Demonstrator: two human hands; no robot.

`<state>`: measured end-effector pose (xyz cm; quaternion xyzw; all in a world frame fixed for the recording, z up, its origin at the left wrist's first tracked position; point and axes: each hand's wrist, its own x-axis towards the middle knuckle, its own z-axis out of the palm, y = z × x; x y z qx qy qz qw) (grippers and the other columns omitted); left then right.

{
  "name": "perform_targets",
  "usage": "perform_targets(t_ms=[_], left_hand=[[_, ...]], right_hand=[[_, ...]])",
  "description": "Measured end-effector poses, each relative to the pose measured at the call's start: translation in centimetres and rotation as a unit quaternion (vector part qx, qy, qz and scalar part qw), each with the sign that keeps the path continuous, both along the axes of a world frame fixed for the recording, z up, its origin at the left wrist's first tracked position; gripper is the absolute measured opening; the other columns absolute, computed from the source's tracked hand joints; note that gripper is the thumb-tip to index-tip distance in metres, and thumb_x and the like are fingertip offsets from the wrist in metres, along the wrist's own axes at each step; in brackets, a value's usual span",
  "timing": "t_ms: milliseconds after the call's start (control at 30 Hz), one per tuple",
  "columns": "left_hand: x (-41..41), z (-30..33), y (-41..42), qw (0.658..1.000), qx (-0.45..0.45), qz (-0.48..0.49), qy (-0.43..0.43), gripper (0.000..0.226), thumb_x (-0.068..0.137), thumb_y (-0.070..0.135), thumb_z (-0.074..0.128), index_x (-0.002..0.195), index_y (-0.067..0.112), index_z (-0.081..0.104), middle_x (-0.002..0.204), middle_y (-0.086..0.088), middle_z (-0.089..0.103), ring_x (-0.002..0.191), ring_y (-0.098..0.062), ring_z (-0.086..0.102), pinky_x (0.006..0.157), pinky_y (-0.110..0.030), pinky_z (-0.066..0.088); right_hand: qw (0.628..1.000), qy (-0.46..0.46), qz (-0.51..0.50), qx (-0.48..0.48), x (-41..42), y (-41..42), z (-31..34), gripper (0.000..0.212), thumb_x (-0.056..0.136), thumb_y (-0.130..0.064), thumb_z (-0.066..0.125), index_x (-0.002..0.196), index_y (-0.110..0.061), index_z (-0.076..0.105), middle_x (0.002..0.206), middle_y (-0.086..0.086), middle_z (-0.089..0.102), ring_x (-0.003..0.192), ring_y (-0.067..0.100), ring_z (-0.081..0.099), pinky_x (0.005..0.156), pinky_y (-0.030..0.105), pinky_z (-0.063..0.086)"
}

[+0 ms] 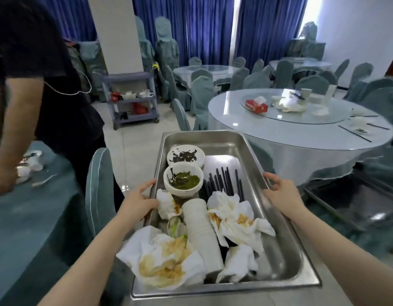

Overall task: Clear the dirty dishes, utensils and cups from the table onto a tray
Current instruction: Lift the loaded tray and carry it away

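Two hands (pixel 144 199) (pixel 279 191) grip tray (pixel 279 250); chair (pixel 98 195) beside.

A restaurant banquet hall: large round benches (pixel 301 138) draped in cloth, each topped with a glass lazy Susan (pixel 301 111), ringed by chairs in grey-green fabric covers (pixel 202 96). Blue floor-length curtains (pixel 191 29) line the far wall. A grey service cart (pixel 131 100) by a white pillar (pixel 116 34) carries used dishware, and a red tissue box (pixel 256 105) sits among leftover bowls
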<state>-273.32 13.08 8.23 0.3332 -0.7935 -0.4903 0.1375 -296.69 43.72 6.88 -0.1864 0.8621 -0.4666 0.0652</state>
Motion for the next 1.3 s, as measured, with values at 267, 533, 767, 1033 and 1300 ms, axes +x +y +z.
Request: perform_targets(t_ms=[267,533,767,1033,1300], left_hand=[[-16.3,2.3,-15.5,0.999,0.033,0.032,0.023,0.069,0.074,-0.003,0.064,0.133,0.031,0.053,0.087,-0.022,0.071,0.068,-0.023,0.056,0.060,-0.029,0.047],[-32.1,2.3,-32.2,0.995,0.042,0.091,0.027,0.065,0.073,-0.004,0.063,0.128,0.031,0.057,0.074,-0.016,0.065,0.066,-0.022,0.055,0.061,-0.029,0.045],[-43.2,2.5,-49.0,0.991,0.028,0.133,0.008,0.072,0.070,-0.005,0.067,0.129,0.033,0.055,0.058,-0.009,0.058,0.060,-0.020,0.049,0.064,-0.031,0.041],[-55.8,2.3,-70.7,0.984,0.006,0.175,0.021,0.063,0.072,0.000,0.062,0.124,0.036,0.059,0.046,0.004,0.055,0.040,-0.013,0.046,0.038,-0.017,0.035],[-69.8,1.6,-89.1,0.988,0.011,0.157,0.006,0.065,0.071,0.003,0.063,0.128,0.034,0.057,0.050,-0.001,0.050,0.043,-0.014,0.046,0.041,-0.019,0.038]], right_hand=[[0.999,0.017,0.021,-0.018,-16.4,-17.0,3.1,0.059,0.076,-0.010,0.061,0.131,-0.029,0.056,0.085,0.003,0.073,0.075,0.027,0.068,0.071,0.036,0.057],[0.997,0.029,0.071,-0.018,-34.5,-36.1,3.7,0.061,0.076,-0.002,0.055,0.133,-0.023,0.054,0.064,-0.008,0.063,0.036,-0.001,0.046,0.037,0.008,0.033],[0.992,0.045,0.114,-0.002,-49.1,-55.4,4.8,0.058,0.076,-0.005,0.056,0.129,-0.026,0.059,0.041,-0.019,0.048,0.040,0.000,0.046,0.042,0.009,0.034],[0.990,0.037,0.133,-0.018,-61.7,-78.2,2.5,0.059,0.079,-0.004,0.057,0.134,-0.028,0.054,0.058,-0.006,0.059,0.039,0.004,0.041,0.039,0.010,0.036],[0.992,0.023,0.120,-0.011,-75.7,-96.3,1.8,0.061,0.078,-0.005,0.056,0.134,-0.031,0.053,0.061,0.013,0.062,0.037,0.005,0.038,0.041,0.012,0.036]])
